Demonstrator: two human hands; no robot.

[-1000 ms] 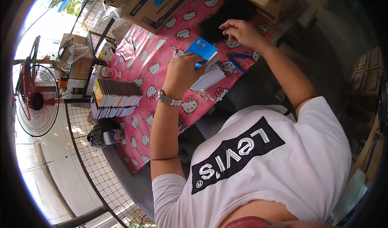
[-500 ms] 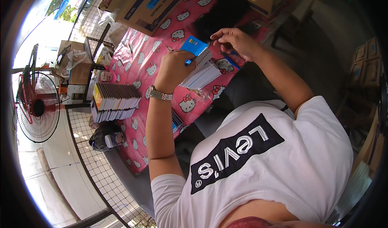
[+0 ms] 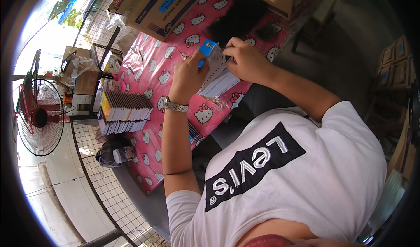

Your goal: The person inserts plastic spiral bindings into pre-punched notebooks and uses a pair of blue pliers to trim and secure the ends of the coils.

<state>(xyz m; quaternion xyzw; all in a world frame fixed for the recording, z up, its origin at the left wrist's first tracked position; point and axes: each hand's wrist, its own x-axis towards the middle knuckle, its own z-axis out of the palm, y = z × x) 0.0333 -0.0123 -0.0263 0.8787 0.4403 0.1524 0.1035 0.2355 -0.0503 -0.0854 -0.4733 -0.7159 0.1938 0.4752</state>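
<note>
My left hand (image 3: 189, 74), with a watch at its wrist, is closed on a small notebook with a blue cover (image 3: 208, 48) and white pages with a row of punched holes along the edge. At the right side of those pages is my right hand (image 3: 248, 59), its fingers bent and pressed together by the punched edge. What it pinches, if anything, is too small to tell. Below both hands lies a stack of white punched sheets (image 3: 224, 86) on the pink patterned tablecloth (image 3: 153, 100).
Two tight rows of notebooks (image 3: 124, 112) stand on the table's left. A large cardboard box (image 3: 162, 10) sits at the back, beside a black fuzzy patch (image 3: 238, 17). A fan (image 3: 40, 115) stands far left, past a wire grid. More cartons (image 3: 396, 65) are stacked far right.
My right hand has come down and left to the notebook's punched edge, and its fingers have closed. The notebook in my left hand has tilted, showing more of its pages and less blue cover.
</note>
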